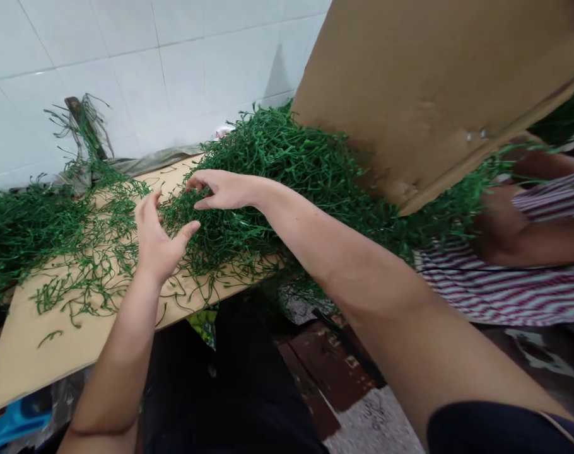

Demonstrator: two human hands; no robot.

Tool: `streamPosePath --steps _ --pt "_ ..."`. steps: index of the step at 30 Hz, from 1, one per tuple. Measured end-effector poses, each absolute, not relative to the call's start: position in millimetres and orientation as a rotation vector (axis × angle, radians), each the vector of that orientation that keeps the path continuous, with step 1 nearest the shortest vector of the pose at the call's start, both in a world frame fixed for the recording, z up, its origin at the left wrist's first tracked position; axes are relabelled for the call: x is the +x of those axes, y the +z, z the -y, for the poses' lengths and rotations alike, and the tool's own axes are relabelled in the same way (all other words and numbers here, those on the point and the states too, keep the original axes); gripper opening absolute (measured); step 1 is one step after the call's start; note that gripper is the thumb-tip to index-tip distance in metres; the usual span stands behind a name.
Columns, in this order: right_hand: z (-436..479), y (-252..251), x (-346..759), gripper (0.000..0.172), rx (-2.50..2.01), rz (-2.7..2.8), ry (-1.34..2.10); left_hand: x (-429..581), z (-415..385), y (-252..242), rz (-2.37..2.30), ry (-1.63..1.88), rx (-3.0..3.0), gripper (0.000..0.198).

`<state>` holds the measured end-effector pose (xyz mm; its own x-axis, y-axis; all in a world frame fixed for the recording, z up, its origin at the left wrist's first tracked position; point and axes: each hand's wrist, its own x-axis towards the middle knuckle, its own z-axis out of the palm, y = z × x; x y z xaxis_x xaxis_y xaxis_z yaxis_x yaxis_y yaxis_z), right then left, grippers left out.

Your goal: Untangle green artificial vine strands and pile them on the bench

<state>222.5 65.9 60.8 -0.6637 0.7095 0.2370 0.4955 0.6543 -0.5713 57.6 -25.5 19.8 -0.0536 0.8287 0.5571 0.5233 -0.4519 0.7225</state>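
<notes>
Thin green stems with small forked tips lie in a large tangled pile [277,145] on a tan board [230,287]. My right hand [223,189] is at the near left side of this pile, palm down. Its fingers curl loosely, and a gap shows between them and the thumb. Whether its fingertips touch the stems I cannot tell. Just left of it is my left hand [159,243], fingers up and thumb spread wide, with nothing in it. Loose stems [95,271] are scattered over the board to the left of my left hand.
Another heap of green stems [26,221] lies at the far left. A large brown panel [424,94] slants over the right side. Beyond it sits a person in a striped garment [499,284]. White tiles [173,75] line the back; a blue object [19,422] is low left.
</notes>
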Motion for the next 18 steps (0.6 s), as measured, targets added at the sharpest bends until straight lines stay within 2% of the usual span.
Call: streamPosePath --steps 2,6,8,10,14,18 --pt "-58.4 64.0 218.0 0.029 -0.862 2.457 0.675 60.2 9.3 21.3 -1.278 1.442 1.797 0.071" --pt "-53.6 64.0 217.9 0.028 -0.804 2.351 0.713 65.4 -4.8 19.6 -1.032 1.247 1.505 0.042" --pt "-55.5 58.3 222.6 0.027 -0.813 2.270 0.762 63.1 -5.3 17.6 -1.029 1.310 1.399 0.029" --pt "-56.7 51.0 226.6 0.026 -0.828 2.245 0.820 58.1 -4.9 16.6 -1.041 1.390 1.332 0.025" --pt "-50.5 43.8 225.1 0.011 -0.925 2.378 0.746 46.4 -5.0 21.1 -1.048 1.533 1.254 0.019" --pt "-35.8 50.1 217.2 0.025 -0.927 2.424 0.631 38.6 -6.7 30.7 -1.096 1.639 1.122 0.016"
